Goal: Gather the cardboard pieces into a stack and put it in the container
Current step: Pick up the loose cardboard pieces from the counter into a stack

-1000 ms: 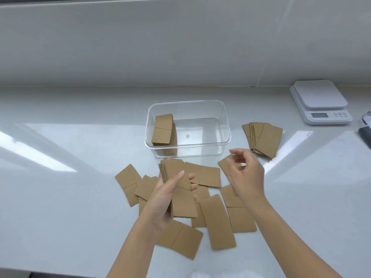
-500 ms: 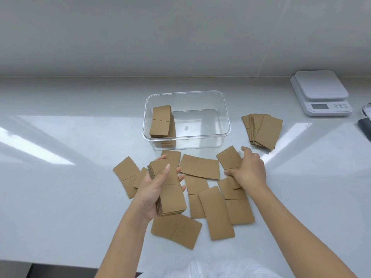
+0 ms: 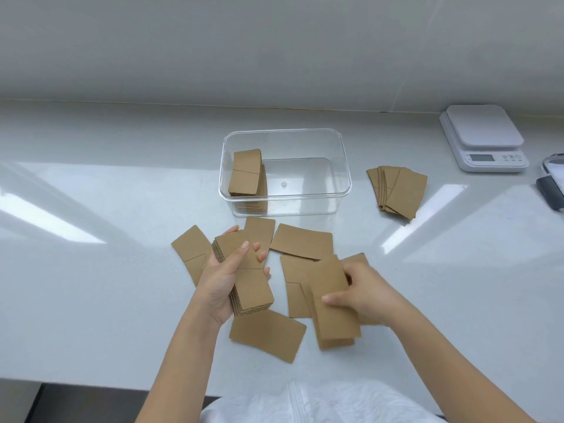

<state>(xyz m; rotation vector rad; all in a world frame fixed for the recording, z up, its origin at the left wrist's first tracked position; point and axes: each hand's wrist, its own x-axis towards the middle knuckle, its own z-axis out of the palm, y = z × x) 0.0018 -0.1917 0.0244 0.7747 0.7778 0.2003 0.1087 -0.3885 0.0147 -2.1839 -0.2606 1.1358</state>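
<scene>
Right hand [image 3: 367, 293] now nearer, fingers pinching cardboard pieces [image 3: 334, 303], left hand [image 3: 227, 277] fingers gripping stack [image 3: 248, 280], container [image 3: 343, 166] holding another

Head view – close, looking forward-down at countertop [image 3: 91, 300].

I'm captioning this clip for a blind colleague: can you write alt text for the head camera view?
A person's left hand holds a stack of cardboard pieces while the right hand grips another piece above loose ones on a white counter. Behind stand a clear container with one stack inside, a fanned pile and a kitchen scale.
</scene>
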